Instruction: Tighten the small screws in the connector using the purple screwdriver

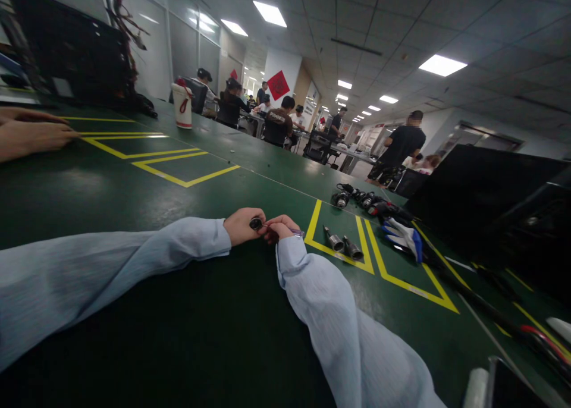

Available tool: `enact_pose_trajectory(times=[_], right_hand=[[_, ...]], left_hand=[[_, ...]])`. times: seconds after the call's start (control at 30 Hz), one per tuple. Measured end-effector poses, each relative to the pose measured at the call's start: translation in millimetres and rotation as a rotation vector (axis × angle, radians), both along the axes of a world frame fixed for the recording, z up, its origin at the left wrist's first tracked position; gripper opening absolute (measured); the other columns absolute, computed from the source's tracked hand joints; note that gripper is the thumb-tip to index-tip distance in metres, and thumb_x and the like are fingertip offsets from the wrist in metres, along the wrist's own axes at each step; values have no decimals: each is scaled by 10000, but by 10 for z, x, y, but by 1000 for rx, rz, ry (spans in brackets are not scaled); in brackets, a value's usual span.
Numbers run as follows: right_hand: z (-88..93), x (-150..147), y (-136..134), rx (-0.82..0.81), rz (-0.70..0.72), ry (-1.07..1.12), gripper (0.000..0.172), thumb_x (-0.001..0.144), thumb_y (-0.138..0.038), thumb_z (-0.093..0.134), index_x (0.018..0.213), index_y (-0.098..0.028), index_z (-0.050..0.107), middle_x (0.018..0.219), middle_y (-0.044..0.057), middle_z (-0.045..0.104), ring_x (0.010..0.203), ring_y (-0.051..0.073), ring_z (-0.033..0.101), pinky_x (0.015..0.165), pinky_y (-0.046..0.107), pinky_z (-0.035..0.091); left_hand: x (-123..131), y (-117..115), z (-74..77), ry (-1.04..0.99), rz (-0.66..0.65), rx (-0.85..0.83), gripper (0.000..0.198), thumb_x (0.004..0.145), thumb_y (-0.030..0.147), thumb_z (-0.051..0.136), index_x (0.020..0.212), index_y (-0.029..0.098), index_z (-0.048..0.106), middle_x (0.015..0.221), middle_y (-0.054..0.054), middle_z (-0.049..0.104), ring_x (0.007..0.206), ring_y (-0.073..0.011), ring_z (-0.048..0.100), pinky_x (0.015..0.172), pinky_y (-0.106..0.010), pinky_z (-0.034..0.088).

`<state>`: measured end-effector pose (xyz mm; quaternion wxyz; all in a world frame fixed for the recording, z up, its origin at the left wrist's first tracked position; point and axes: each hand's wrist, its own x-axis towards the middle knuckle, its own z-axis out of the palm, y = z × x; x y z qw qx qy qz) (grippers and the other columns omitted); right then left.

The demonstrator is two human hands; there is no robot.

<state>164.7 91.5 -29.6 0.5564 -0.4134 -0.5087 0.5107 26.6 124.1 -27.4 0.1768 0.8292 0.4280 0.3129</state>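
Gripping dark piece [256, 223], metal parts [335, 242] inside taped outline [365, 245]

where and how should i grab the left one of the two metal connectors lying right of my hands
The left metal connector is probably best pinched around its wide barrel, from above and the left, where the right hand is. It lies on its side, narrow tail pointing away, and the other metal connector sits close on its right.

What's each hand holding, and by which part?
Left hand: a small dark round-ended part; exact grip spot hidden. Right hand: a slim tool, apparently by its purplish handle.
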Motion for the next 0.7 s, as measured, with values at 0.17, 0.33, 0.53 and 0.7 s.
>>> enact_pose_trajectory(times=[0.17, 0.33, 0.53, 0.7], right_hand=[[-11, -8, -18, 140, -99, -117, 77, 581, -180, 471, 559, -191, 544, 464, -55, 584, 418, 83, 472, 425, 192, 379], [-17, 7, -2, 75, -42, -82, 83, 582, -172, 472, 550, -187, 547, 440, -58, 565, 404, 77, 482, 391, 174, 367], [-4, 31, 12, -21, 32, 0, 66, 599, -148, 473, 567, -181, 520, 453, -38, 593, 400, 85, 512, 387, 176, 404], [9, 26, 0, -25, 27, 19, 63, 600, -157, 468, 587, -182, 525, 446, -44, 586, 392, 83, 506, 377, 175, 395]], left_hand=[[13, -13, 39, -5, 4, 8, 191, 613, 336, 569, 643, 154, 516, 572, 24, 538, 539, -111, 478, 499, -209, 344], [6, -9, 25, -18, -6, 2, 182, 608, 322, 579, 651, 154, 525, 579, 24, 554, 544, -112, 493, 502, -207, 356], [0, -23, 5, -43, -19, -12, 210, 639, 356, 570, 656, 152, 522, 578, 21, 581, 547, -111, 508, 511, -208, 374], [12, -42, 15, -49, -7, -14, 209, 660, 356, 545, 670, 148, 532, 589, 10, 583, 548, -116, 506, 510, -215, 369]])
